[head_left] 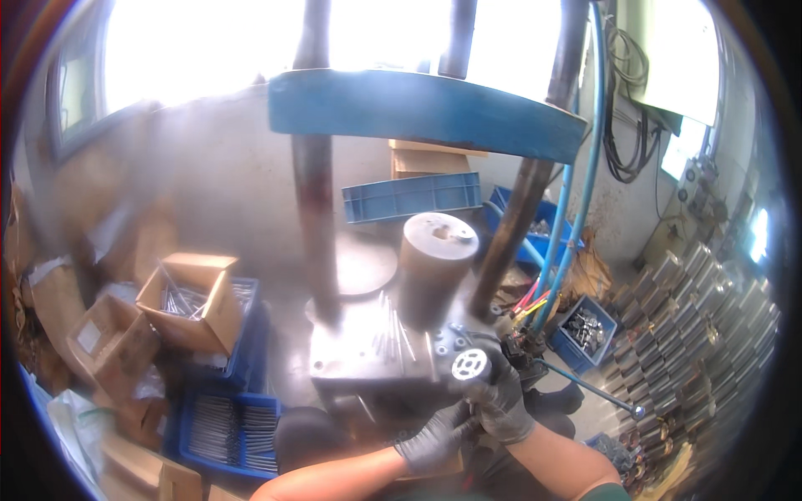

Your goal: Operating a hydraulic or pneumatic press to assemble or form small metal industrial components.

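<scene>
Both of my hands wear dark grey gloves and meet low in front of the press table. A pale round metal disc with several cut-out openings (469,365) faces up just beyond the fingers. My right hand (507,407) is closed about the disc part from its right side and from below. My left hand (438,436) is closed close against the right one, beneath the disc. Whatever lies between its fingers is hidden. Several thin metal rods (386,334) lie on the metal press table (347,355), left of a thick steel cylinder (439,250).
A blue press crossbeam (426,108) spans dark columns ahead. At left stand an open carton of rods (219,330) and a blue bin of rods (195,455). A blue bin of small metal parts (608,334) sits right, beside stacked metal tubes (693,334). A lever bar (589,387) sticks out nearby.
</scene>
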`<state>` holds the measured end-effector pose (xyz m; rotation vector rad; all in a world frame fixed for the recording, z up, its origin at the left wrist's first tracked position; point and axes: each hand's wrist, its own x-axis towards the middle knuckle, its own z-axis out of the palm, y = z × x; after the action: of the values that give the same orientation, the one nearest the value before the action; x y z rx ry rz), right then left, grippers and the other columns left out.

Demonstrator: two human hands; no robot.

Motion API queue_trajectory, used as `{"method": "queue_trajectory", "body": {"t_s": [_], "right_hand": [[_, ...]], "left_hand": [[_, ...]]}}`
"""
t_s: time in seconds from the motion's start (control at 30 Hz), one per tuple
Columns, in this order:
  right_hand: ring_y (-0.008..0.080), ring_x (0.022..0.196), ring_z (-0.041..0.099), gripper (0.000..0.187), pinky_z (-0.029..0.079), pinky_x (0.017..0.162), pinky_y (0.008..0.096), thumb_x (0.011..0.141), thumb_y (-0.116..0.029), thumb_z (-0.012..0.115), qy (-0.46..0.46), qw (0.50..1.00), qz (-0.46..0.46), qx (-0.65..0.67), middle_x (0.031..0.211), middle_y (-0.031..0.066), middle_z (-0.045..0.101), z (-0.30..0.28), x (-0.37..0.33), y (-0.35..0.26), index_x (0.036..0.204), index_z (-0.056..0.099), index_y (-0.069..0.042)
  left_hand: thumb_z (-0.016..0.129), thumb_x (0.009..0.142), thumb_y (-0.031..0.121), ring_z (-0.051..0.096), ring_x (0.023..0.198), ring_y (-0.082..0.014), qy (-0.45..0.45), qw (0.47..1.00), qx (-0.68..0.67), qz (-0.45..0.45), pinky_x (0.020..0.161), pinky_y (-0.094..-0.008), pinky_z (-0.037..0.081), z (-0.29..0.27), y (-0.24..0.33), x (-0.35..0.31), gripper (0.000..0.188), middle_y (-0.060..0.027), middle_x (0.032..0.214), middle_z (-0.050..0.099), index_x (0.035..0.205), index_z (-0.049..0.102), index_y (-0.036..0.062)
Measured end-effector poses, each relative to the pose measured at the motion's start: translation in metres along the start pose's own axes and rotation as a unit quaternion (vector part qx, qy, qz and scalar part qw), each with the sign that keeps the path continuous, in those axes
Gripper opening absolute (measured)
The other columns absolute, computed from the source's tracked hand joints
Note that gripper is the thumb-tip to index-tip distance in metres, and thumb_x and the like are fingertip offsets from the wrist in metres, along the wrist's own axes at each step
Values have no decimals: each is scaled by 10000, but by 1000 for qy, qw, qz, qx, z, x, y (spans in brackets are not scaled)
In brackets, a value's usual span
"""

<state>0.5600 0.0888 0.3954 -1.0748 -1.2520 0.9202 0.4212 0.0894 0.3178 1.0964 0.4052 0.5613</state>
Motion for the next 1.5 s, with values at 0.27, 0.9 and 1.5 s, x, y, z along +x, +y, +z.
{"method": "queue_trajectory", "body": {"t_s": [0.27,0.9,1.5], "right_hand": [[334,986,706,618,559,895,397,886,-386,788,-23,878,-236,-416,1123,212,691,36,168,-87,1316,627,27],[329,1054,718,298,557,964,379,863,-88,740,-104,818,-160,-542,1127,192,740,-20,252,-74,1152,773,-23],[323,924,734,245,575,867,409,823,-84,773,-33,817,-58,-573,1012,180,736,-96,169,138,1064,748,-45]], "left_hand": [[624,1076,191,667,1109,-193,73,980,-184,9,973,-358,551,-15,-19,5,269,-87,1190,699,1314,589,69],[595,1072,195,669,1162,-236,78,969,-233,-36,890,-407,616,-9,-33,6,281,-115,1218,683,1318,570,62],[558,1024,102,742,944,-330,173,900,-278,-288,754,-437,667,5,-32,8,232,-200,1070,686,1218,543,-24]]}}
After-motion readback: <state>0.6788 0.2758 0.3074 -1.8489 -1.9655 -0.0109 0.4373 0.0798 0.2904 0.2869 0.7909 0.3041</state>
